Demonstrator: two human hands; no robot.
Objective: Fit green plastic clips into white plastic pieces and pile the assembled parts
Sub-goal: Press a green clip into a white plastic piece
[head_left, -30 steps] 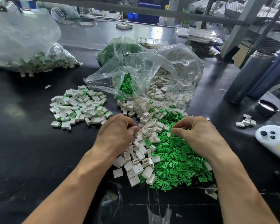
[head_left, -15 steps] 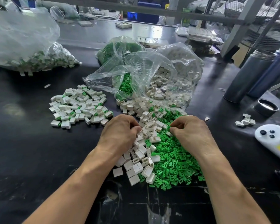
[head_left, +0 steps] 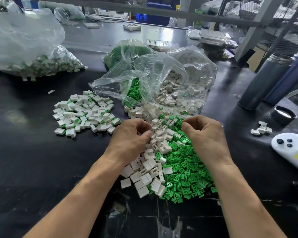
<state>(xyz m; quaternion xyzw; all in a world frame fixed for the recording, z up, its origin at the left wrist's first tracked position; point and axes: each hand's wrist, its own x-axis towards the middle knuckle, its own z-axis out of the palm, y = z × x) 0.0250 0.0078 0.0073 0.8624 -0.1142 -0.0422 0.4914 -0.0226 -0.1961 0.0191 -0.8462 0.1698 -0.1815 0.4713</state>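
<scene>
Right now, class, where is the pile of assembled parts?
In the head view, the assembled pile lies on the black table, left of the clear bag and beyond the left hand.

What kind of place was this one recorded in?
Most likely a small factory or workshop assembly bench. Loose white pieces and green clips lie heaped on a black table, with clear plastic bags of more parts and a pile of assembled parts to the left.

Bright overhead light — tabletop (head_left: 163, 34) glare, warped edges.
</scene>
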